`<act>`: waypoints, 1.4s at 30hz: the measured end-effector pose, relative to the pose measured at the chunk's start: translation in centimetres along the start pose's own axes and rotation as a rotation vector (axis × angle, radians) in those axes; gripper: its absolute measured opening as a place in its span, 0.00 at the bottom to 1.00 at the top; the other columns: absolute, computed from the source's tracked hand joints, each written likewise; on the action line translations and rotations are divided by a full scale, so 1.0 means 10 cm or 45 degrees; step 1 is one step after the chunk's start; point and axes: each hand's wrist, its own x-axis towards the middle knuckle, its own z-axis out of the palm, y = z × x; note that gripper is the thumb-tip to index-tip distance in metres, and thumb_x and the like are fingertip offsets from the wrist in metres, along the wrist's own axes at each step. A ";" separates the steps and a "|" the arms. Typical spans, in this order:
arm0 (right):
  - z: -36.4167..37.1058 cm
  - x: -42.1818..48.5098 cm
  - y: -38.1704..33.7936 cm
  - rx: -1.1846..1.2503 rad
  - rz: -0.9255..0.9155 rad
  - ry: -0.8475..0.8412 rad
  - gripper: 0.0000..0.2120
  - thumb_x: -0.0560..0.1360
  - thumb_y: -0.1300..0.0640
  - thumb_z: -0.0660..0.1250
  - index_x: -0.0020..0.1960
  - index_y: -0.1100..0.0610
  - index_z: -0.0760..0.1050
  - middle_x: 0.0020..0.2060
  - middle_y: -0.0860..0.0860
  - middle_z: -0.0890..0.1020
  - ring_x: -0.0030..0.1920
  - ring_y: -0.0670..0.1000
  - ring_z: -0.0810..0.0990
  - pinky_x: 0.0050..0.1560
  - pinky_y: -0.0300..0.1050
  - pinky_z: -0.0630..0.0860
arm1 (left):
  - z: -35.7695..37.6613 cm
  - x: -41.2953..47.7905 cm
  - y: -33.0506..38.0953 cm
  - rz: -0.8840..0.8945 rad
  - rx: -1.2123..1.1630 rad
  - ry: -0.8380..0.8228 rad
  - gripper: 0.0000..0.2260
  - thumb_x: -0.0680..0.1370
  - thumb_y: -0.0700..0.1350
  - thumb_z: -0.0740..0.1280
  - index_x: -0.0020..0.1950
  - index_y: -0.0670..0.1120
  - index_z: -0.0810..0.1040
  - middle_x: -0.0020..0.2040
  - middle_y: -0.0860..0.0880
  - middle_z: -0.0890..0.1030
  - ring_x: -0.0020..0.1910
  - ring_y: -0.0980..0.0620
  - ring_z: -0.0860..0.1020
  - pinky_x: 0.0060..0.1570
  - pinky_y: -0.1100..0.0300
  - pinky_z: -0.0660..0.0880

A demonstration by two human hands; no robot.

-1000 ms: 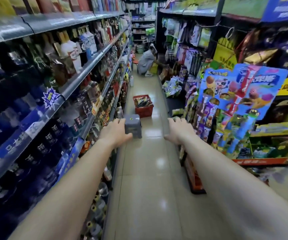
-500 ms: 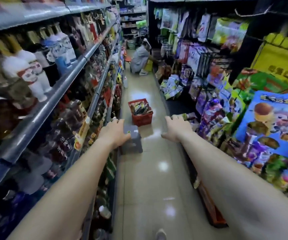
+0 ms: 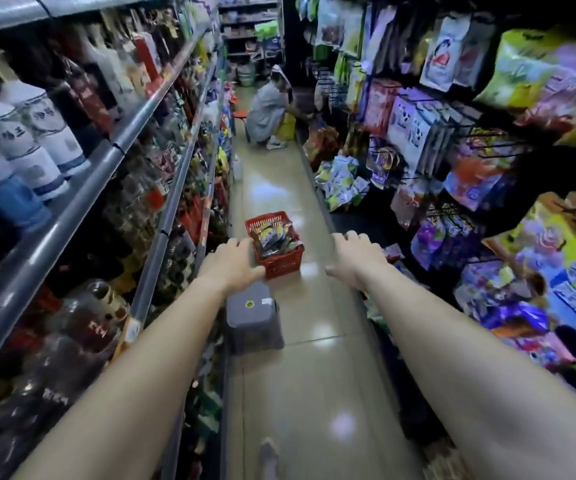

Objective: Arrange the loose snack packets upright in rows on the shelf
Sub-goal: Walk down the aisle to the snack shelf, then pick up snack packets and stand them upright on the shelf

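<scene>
A red plastic basket stands on the aisle floor ahead, with several snack packets lying loose inside. Both my arms stretch forward over the aisle. My left hand hovers palm down just left of the basket, empty, fingers slightly apart. My right hand is held out to the right of the basket, also empty, fingers loosely curled. Snack packets hang and stand on the shelving along the right side.
A grey plastic stool sits on the floor below my left wrist. Bottle shelves line the left. A person crouches at the far end of the narrow aisle. A heap of packets lies on the lower right shelf.
I have walked forward along the aisle. The basket and stool are much closer; the stool now lies under my left wrist. Both hands stay outstretched and empty.
</scene>
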 end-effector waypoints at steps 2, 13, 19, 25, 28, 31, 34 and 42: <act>-0.02 0.49 0.01 -0.018 0.042 -0.010 0.34 0.72 0.42 0.67 0.73 0.54 0.62 0.69 0.57 0.68 0.69 0.62 0.66 0.62 0.59 0.69 | 0.01 0.51 -0.09 0.039 0.029 -0.017 0.33 0.73 0.61 0.64 0.75 0.48 0.64 0.70 0.44 0.72 0.67 0.41 0.72 0.60 0.44 0.75; -0.49 2.69 0.14 0.017 0.230 0.029 0.36 0.74 0.41 0.67 0.76 0.53 0.59 0.70 0.57 0.68 0.68 0.61 0.67 0.61 0.58 0.72 | -0.29 3.23 -0.37 0.168 0.047 -0.103 0.29 0.73 0.63 0.64 0.69 0.48 0.69 0.64 0.44 0.75 0.63 0.41 0.75 0.59 0.45 0.75; -0.43 3.78 0.58 0.068 0.322 -0.015 0.36 0.73 0.42 0.67 0.75 0.53 0.60 0.69 0.57 0.68 0.67 0.62 0.68 0.61 0.58 0.72 | -0.10 4.57 -0.04 0.281 0.081 -0.181 0.31 0.74 0.62 0.64 0.73 0.48 0.67 0.68 0.43 0.73 0.66 0.39 0.73 0.61 0.46 0.73; -0.27 4.63 1.27 0.165 0.459 -0.128 0.35 0.73 0.42 0.67 0.74 0.54 0.61 0.68 0.57 0.69 0.67 0.62 0.68 0.61 0.59 0.72 | 0.13 5.75 0.60 0.340 0.059 -0.284 0.32 0.75 0.57 0.64 0.77 0.48 0.62 0.72 0.44 0.69 0.69 0.41 0.70 0.62 0.47 0.72; -0.21 4.84 1.58 0.259 0.553 -0.157 0.34 0.74 0.43 0.66 0.75 0.54 0.60 0.68 0.57 0.68 0.68 0.62 0.67 0.61 0.57 0.71 | 0.28 6.17 0.99 0.433 0.106 -0.374 0.33 0.76 0.59 0.64 0.77 0.48 0.61 0.74 0.44 0.67 0.70 0.41 0.69 0.66 0.45 0.70; -0.17 4.92 1.86 0.327 0.665 -0.150 0.32 0.75 0.41 0.65 0.73 0.54 0.62 0.68 0.57 0.69 0.67 0.61 0.68 0.59 0.56 0.71 | 0.39 6.53 1.42 0.562 0.134 -0.413 0.34 0.75 0.62 0.64 0.77 0.49 0.61 0.73 0.44 0.68 0.69 0.41 0.71 0.65 0.43 0.71; -0.09 4.90 2.12 0.411 0.817 -0.159 0.32 0.75 0.42 0.65 0.74 0.53 0.61 0.70 0.56 0.68 0.69 0.61 0.67 0.60 0.56 0.71 | 0.54 6.80 1.85 0.740 0.203 -0.480 0.34 0.76 0.59 0.65 0.78 0.50 0.60 0.73 0.45 0.67 0.69 0.42 0.71 0.64 0.44 0.72; 0.27 4.69 2.47 0.595 1.315 -0.117 0.37 0.76 0.41 0.66 0.78 0.55 0.56 0.76 0.58 0.61 0.73 0.62 0.65 0.65 0.59 0.71 | 1.17 7.41 2.88 1.231 0.412 -0.673 0.33 0.76 0.59 0.66 0.76 0.46 0.63 0.69 0.42 0.69 0.68 0.39 0.70 0.64 0.43 0.71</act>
